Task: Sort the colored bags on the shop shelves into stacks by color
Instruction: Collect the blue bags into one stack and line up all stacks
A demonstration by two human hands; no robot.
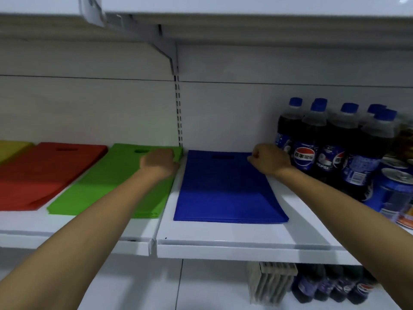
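Flat stacks of coloured bags lie side by side on the white shelf (223, 238): yellow (11, 148) at the far left, then red (44, 173), green (107, 182) and blue (225, 189). My left hand (158, 163) rests on the far right corner of the green stack, its fingers curled round that corner. At the far right corner of the blue stack, my right hand (268, 158) pinches the top edge with curled fingers.
Cola bottles with blue caps (324, 142) stand close to the right of the blue stack, with cans (395, 193) in front of them. Another shelf hangs close overhead. More bottles (330, 287) and a grey pack stand on the shelf below.
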